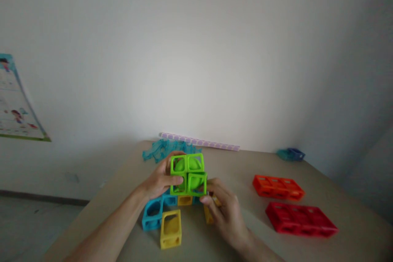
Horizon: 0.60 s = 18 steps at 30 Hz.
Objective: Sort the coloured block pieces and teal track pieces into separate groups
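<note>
Left hand point(161, 178) clasps green open-frame cubes point(186, 168), thumb across front, apparently bracing them while nearly closed right hand point(227, 208) pinches lower-right cube point(197, 184).

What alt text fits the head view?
A person's left hand grips green cubes clustered two by two; the right hand is at their lower right corner. Blue blocks and yellow blocks lie on the table, orange blocks and red blocks to the right.

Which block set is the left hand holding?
The green cluster, gripped by the left hand; the red row and orange row lie on the table.
</note>
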{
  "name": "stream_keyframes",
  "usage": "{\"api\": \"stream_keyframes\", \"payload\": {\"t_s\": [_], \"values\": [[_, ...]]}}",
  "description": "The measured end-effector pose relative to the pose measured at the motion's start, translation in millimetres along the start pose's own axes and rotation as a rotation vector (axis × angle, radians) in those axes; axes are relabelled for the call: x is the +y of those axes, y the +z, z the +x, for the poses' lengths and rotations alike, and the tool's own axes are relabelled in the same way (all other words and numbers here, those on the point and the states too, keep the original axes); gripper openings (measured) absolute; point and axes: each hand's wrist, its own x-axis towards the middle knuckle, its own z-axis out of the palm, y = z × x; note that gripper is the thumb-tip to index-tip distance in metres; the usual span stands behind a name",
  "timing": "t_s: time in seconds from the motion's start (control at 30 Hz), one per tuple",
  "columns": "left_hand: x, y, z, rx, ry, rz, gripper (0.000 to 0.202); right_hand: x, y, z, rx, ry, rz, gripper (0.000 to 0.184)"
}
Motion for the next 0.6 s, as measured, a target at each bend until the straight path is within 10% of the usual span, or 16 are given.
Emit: {"api": "stream_keyframes", "payload": {"t_s": [0.6], "values": [[-3.8, -6.3, 1.6, -0.004, 0.019, 0.113, 0.060, -4.3, 1.8, 2.4, -0.027, -0.008, -0.075, 0.017]]}}
